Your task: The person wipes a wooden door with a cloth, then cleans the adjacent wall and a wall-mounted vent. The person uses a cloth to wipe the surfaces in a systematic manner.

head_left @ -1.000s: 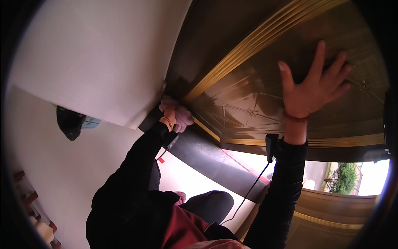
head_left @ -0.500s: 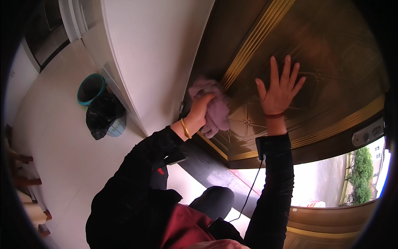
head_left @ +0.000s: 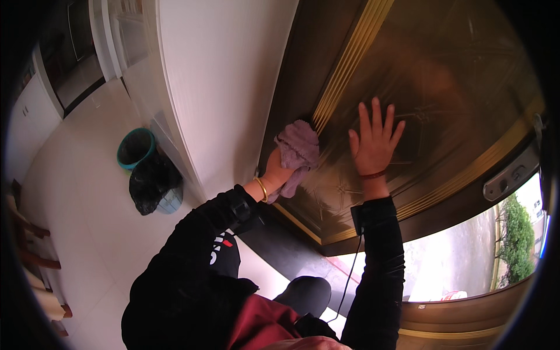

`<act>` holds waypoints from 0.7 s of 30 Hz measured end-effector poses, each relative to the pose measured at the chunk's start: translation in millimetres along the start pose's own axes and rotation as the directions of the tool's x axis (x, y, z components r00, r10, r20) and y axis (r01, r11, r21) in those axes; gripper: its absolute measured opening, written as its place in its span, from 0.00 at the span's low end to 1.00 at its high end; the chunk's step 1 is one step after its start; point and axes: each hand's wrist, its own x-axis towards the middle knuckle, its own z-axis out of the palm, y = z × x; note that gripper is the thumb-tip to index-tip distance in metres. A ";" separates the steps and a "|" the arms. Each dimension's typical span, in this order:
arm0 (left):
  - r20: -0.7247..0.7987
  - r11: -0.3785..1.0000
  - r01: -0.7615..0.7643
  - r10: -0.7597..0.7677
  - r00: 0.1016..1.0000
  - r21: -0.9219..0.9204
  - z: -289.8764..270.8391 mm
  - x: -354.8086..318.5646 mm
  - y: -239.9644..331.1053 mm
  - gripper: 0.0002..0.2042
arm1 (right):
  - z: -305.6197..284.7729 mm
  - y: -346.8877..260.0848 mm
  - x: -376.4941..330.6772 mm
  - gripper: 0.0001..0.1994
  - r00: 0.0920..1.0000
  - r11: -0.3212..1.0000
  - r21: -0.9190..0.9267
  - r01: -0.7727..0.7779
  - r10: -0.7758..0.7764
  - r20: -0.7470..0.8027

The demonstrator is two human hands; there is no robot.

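Note:
A brown metal door (head_left: 408, 76) with gold ribbed strips and embossed line patterns fills the right side. My left hand (head_left: 276, 171) is closed on a mauve cleaning cloth (head_left: 298, 144). The cloth is bunched against the door at the lower end of a gold strip (head_left: 344, 70) and hides most of those fingers. One end of it hangs below the hand. My right hand (head_left: 375, 143) lies flat on the patterned panel, fingers spread, holding nothing.
A white wall panel (head_left: 216, 76) stands left of the door. On the pale tiled floor are a teal-rimmed bin (head_left: 135, 149) and a second bin (head_left: 170, 201) with a black bag. A lock plate (head_left: 513, 178) sits on the door's edge. Wooden chair legs (head_left: 41, 259) show far left.
The view has shifted a little. My left hand has turned, so the cloth now covers its fingers and rests over the strip's end. My right hand stays spread on the door.

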 end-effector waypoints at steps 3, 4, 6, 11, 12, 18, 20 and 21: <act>0.038 0.946 -0.227 0.224 0.974 0.232 3.5 40.1 29.3 0.24 | 0.2 0.5 0.2 0.27 0.999 1.000 0.008 -0.010 0.010 0.036; 0.060 0.917 -0.279 0.274 0.960 0.286 1.9 54.6 45.8 0.23 | 0.1 0.6 0.5 0.27 1.000 1.000 0.008 0.001 -0.001 0.013; -0.056 0.957 -0.288 0.290 0.955 0.043 0.9 80.1 83.7 0.20 | -2.5 1.2 1.1 0.28 1.000 0.999 0.035 0.020 -0.019 -0.018; 0.059 0.824 -0.468 0.475 0.878 0.318 -9.0 106.7 132.1 0.13 | -13.6 2.9 -0.2 0.26 1.000 0.982 0.191 0.015 -0.013 -0.012; 0.157 0.534 -0.555 0.616 0.772 0.638 -11.8 106.3 129.7 0.14 | -16.2 3.2 -1.8 0.26 1.000 0.974 0.226 -0.007 0.002 0.024; 0.249 0.525 -0.543 0.528 0.812 0.655 -11.1 47.5 62.7 0.18 | -20.5 2.9 -10.5 0.27 0.999 0.930 0.366 -0.029 0.019 0.031; 0.182 0.697 -0.403 0.371 0.911 0.593 -9.6 29.8 36.3 0.20 | -18.8 2.0 -11.1 0.27 0.997 0.947 0.319 -0.037 0.015 0.069; 0.172 0.700 -0.421 0.400 0.900 0.576 -12.4 26.1 28.5 0.21 | -19.6 1.6 -10.4 0.28 0.996 0.946 0.322 -0.037 0.011 0.083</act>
